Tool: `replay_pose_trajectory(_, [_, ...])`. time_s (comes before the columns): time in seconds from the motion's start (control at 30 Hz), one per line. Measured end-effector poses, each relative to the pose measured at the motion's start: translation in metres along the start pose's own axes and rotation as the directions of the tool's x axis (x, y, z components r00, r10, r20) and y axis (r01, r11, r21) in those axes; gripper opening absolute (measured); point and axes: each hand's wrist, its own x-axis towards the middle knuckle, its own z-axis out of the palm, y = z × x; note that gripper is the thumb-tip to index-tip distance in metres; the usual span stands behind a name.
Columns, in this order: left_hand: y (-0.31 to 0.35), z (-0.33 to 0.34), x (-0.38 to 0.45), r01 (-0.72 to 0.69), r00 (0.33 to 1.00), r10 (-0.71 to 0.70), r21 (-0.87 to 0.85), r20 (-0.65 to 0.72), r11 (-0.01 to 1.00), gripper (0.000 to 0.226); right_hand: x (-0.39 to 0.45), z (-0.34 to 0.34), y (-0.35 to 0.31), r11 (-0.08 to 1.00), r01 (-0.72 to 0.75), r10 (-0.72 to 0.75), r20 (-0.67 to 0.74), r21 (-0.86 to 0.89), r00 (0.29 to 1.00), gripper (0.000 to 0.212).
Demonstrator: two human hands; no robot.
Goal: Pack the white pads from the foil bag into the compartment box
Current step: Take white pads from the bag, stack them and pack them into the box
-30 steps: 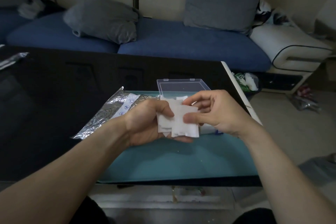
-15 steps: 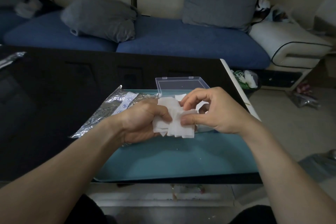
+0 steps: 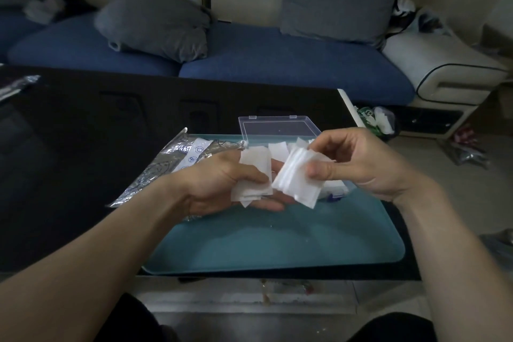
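White pads in both hands, mid-frame.
Left hand [image 3: 222, 183] pinches one loose bunch [image 3: 254, 175]; right hand [image 3: 358, 164] pinches one neat stack [image 3: 297, 180]; one clear box [image 3: 274, 128], one foil bag [image 3: 163, 164].

Black table [image 3: 83, 147], teal mat [image 3: 277, 239] on it, foil bag [image 3: 155, 172] overlapping mat

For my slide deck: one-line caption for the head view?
Left hand and right hand each hold white pads above the open box.
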Motion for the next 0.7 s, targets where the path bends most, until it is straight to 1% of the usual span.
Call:
replay_pose_trajectory(0.07, [-0.001, 0.004, 0.001, -0.005, 1.0, 0.005, 0.032, 0.023, 0.999, 0.031, 0.002, 0.003, 0.003, 0.997, -0.024, 0.027, 0.035, -0.078, 0.999, 0.015])
replay_pose_trajectory(0.13, [-0.002, 0.01, 0.001, -0.009, 0.999, 0.006, 0.056, 0.044, 0.998, 0.029, 0.005, 0.008, 0.007, 0.983, -0.064, 0.072, 0.037, -0.172, 0.997, 0.021])
replay_pose_trajectory(0.17, [-0.002, 0.012, 0.002, -0.012, 0.999, 0.009, 0.071, 0.046, 0.997, 0.025, 0.006, 0.01, 0.009, 0.978, -0.087, 0.094, 0.025, -0.19, 0.995, 0.025])
replay_pose_trajectory(0.23, [-0.003, 0.016, 0.003, -0.011, 1.0, 0.009, 0.08, 0.017, 0.997, 0.019, 0.007, 0.011, 0.013, 0.971, -0.123, 0.124, -0.008, -0.204, 0.992, 0.031])
replay_pose_trajectory(0.27, [-0.003, 0.015, 0.004, -0.001, 1.0, 0.002, 0.066, -0.017, 0.998, 0.021, 0.007, 0.01, 0.014, 0.969, -0.132, 0.129, -0.024, -0.21, 0.991, 0.033])
replay_pose_trajectory(0.37, [-0.004, 0.011, 0.006, 0.017, 0.997, -0.015, 0.03, -0.071, 0.999, 0.036, 0.007, 0.01, 0.015, 0.97, -0.136, 0.129, -0.05, -0.203, 0.99, 0.029])
replay_pose_trajectory(0.5, [-0.004, 0.011, 0.007, 0.001, 0.997, 0.003, 0.064, -0.074, 0.998, 0.039, 0.008, 0.012, 0.014, 0.983, -0.125, 0.121, -0.041, -0.134, 0.992, 0.023])
replay_pose_trajectory(0.57, [-0.004, 0.011, 0.008, -0.016, 0.996, 0.023, 0.084, -0.087, 0.996, 0.036, 0.009, 0.013, 0.013, 0.986, -0.107, 0.104, -0.025, -0.131, 0.994, 0.022])
replay_pose_trajectory(0.63, [-0.005, 0.012, 0.008, -0.043, 0.994, 0.054, 0.115, -0.092, 0.992, 0.025, 0.009, 0.012, 0.013, 0.989, -0.09, 0.09, -0.01, -0.12, 0.996, 0.021])
replay_pose_trajectory(0.7, [-0.006, 0.012, 0.008, -0.083, 0.989, 0.105, 0.202, -0.101, 0.976, 0.019, 0.007, 0.008, 0.012, 0.996, -0.06, 0.06, 0.006, -0.071, 0.998, 0.019])
